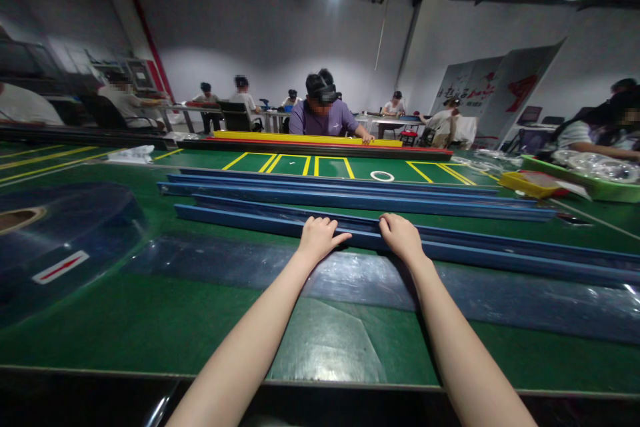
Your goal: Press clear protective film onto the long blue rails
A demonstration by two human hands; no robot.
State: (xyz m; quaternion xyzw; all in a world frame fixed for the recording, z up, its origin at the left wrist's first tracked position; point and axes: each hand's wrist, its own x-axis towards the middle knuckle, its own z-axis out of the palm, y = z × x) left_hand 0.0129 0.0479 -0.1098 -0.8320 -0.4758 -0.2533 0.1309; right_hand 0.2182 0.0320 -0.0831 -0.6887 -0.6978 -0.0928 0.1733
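Observation:
Both my hands rest on the nearest of several long blue rails (240, 221) that lie across the green table (150, 320). My left hand (319, 237) curls its fingers over the rail's near edge, thumb pointing right. My right hand (401, 235) grips the same rail a little to the right, fingers folded over it. A strip of clear plastic film (500, 293) stretches along the table just in front of the rail, under my wrists. More blue rails (350, 200) lie parallel behind.
A large roll of clear film (60, 240) sits at the left. Across the table a person in a purple shirt (325, 117) handles yellow and red rails (300, 139). A tape ring (382, 176), a yellow tray (530, 183) and a green tray (590, 180) lie at the right.

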